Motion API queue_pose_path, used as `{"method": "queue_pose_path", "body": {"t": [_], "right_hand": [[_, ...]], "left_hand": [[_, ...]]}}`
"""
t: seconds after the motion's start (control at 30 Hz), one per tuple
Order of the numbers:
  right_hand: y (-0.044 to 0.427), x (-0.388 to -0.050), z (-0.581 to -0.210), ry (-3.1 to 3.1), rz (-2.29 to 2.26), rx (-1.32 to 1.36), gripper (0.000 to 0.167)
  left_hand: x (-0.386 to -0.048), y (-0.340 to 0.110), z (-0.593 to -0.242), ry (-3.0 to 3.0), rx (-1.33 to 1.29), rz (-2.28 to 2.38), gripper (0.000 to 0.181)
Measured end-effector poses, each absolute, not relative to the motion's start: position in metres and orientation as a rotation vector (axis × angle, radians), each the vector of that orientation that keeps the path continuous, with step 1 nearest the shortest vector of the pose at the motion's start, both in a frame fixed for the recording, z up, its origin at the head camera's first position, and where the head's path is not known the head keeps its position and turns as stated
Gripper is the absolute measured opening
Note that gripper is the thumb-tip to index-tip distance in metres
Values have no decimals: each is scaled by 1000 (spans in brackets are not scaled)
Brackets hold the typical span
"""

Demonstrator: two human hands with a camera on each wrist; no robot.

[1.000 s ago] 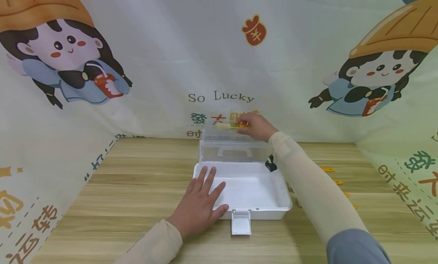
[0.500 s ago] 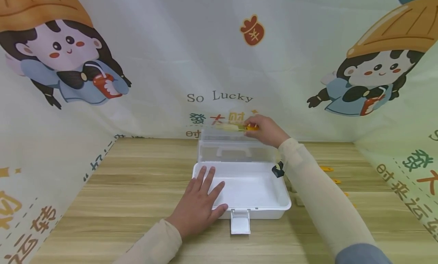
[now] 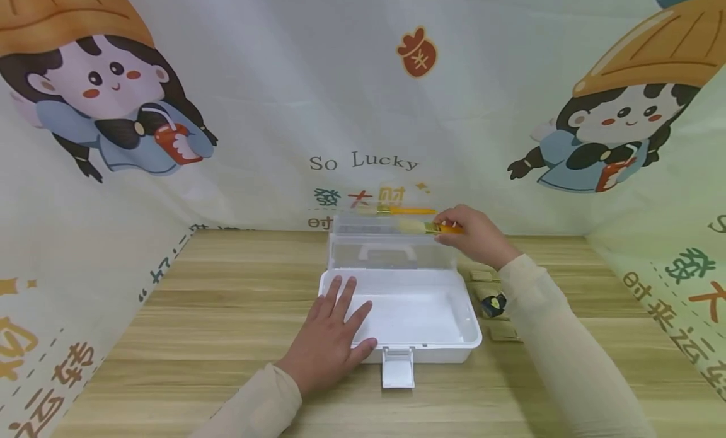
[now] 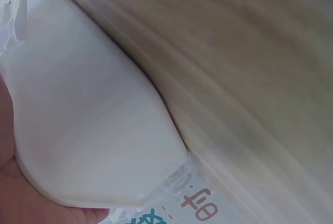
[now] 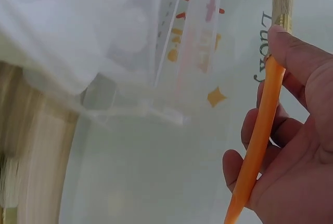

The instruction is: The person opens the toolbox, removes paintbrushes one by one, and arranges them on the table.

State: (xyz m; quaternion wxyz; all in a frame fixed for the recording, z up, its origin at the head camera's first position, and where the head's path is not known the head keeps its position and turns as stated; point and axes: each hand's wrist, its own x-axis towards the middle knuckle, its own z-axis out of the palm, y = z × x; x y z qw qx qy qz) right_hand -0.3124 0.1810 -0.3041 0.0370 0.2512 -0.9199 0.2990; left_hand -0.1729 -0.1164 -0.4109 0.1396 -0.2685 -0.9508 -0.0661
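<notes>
My right hand [image 3: 475,235] grips a flat paintbrush [image 3: 448,229] with an orange handle and pale bristles, raised near the top right of the clear lid [image 3: 388,252]. In the right wrist view, the thumb presses near the brush's ferrule and the fingers curl round the orange handle [image 5: 263,120]. A second orange-handled paintbrush [image 3: 413,210] lies level along the lid's upper edge; whether it is inside or behind cannot be told. My left hand [image 3: 331,346] rests with straight, spread fingers on the left front of the open white plastic box [image 3: 420,312].
A white latch [image 3: 398,368] hangs at the box's front. Right of the box lie several pale brush heads [image 3: 505,333]; my right forearm hides their handles. A small black object [image 3: 493,304] is below the right wrist. A printed cloth [image 3: 272,110] surrounds the wooden table [image 3: 198,331].
My right hand has moved right and slightly down with the held paintbrush, leaving the second brush in plain view by the lid. My left hand stays put on the box.
</notes>
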Motion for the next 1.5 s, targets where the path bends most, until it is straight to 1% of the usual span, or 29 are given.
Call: {"method": "queue_pose_path", "body": {"t": [0.33, 0.6, 0.87, 1.17, 1.5], "right_hand": [[218, -281, -316, -2849, 885, 765, 27], [246, -259, -329, -2825, 850, 755, 22], [273, -232, -345, -2857, 776, 738, 22], [304, -211, -367, -2943, 727, 753, 25], [328, -195, -392, -3010, 781, 840, 21]], "left_hand": [[-174, -117, -411, -2746, -778, -185, 64], [-174, -116, -411, -2754, -773, -187, 64], [-174, -116, -412, -2740, -788, -186, 64], [-174, -116, -412, -2750, -786, -192, 64], [-175, -117, -412, -2714, -796, -193, 64]]}}
